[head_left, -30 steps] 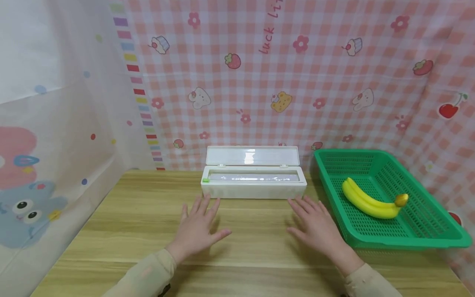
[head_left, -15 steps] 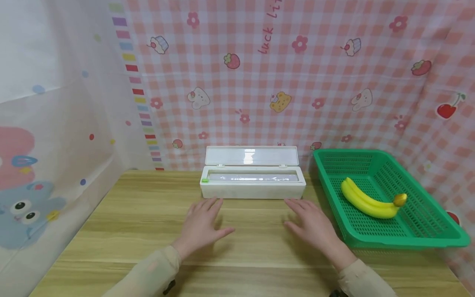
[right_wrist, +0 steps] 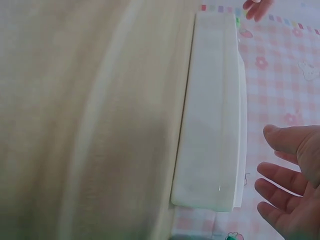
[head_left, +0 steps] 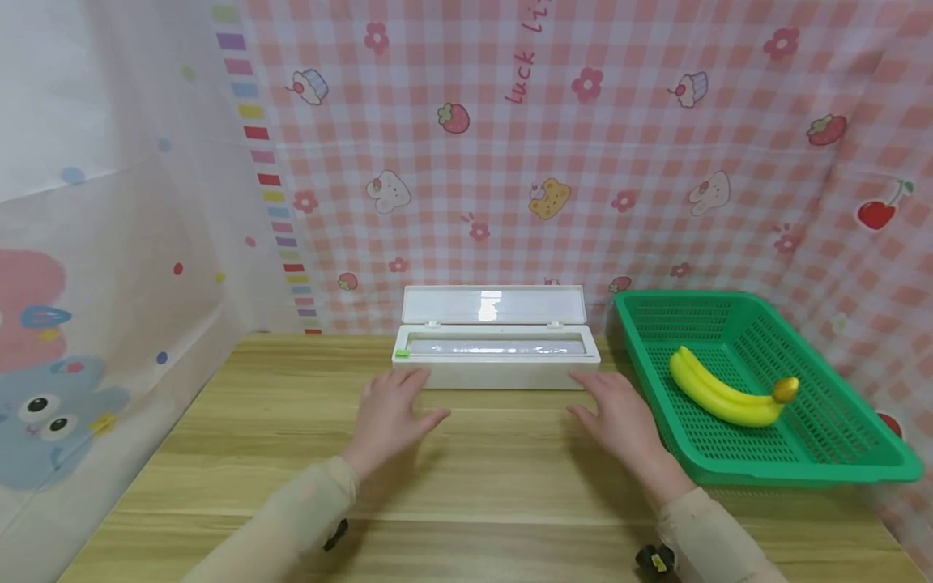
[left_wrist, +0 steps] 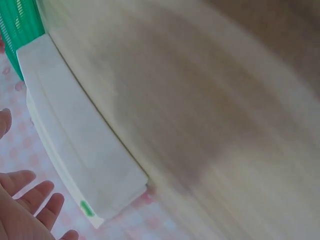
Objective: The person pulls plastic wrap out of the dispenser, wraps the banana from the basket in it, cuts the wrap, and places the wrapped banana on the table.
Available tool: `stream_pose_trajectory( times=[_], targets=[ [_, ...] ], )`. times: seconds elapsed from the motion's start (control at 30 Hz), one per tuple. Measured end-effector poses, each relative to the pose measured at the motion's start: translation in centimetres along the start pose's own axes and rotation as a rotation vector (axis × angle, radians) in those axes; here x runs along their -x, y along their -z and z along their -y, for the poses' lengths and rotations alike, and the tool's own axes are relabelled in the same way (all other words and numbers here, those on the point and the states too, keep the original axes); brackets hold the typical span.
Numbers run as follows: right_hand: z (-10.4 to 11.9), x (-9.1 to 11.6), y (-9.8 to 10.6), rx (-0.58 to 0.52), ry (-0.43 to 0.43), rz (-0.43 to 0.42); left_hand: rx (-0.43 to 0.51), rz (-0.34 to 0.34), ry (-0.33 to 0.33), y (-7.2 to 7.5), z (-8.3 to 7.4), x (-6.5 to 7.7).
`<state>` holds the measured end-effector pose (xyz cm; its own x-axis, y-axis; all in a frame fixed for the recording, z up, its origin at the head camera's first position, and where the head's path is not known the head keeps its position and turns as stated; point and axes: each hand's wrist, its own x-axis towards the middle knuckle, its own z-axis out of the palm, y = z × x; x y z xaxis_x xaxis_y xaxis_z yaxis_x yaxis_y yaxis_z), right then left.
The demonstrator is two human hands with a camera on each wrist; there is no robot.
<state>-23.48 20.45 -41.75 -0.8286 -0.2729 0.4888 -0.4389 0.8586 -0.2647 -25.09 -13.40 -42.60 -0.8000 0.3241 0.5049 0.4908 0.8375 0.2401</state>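
Note:
A long white cling film dispenser (head_left: 503, 374) stands at the back of the table, its hinged lid (head_left: 494, 305) raised. A small green slider (head_left: 402, 354) sits at the left end of its front rim. My left hand (head_left: 388, 414) hovers by the box's front left corner, thumb spread toward the middle. Across from it, my right hand (head_left: 621, 417) is by the front right corner with its thumb pointing inward. Both hands hold nothing. In the left wrist view, relaxed fingers (left_wrist: 40, 197) show beside the box; the right wrist view has the right hand (right_wrist: 295, 182) apart from it.
On the right, a green plastic basket (head_left: 674, 437) holds yellow bananas (head_left: 725, 393). The wood-grain table (head_left: 474, 502) spreads in front of the box. A pink checked cloth (head_left: 466, 178) hangs behind, and a white printed cloth (head_left: 146, 267) at the left.
Both hands have moved forward to the dispenser's front corners, and the left hand's spread fingers have drawn together. The dispenser and basket stay in place.

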Motion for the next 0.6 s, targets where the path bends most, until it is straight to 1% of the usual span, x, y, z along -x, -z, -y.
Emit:
stream_pose_trajectory(
  times=[0.13, 0.33, 0.6],
  targets=[
    [-0.3, -0.7, 0.4, 0.011, -0.004, -0.033, -0.019, -0.047, -0.010, 0.1, 0.5, -0.8],
    [-0.6, -1.8, 0.7, 0.012, -0.034, -0.046, -0.037, -0.081, -0.004, 0.5, 1.0, -1.9],
    [-1.0, -3.0, 0.5, 0.022, -0.045, -0.069, -0.054, -0.039, 0.063, 0.6, 1.2, -3.2]
  ],
)
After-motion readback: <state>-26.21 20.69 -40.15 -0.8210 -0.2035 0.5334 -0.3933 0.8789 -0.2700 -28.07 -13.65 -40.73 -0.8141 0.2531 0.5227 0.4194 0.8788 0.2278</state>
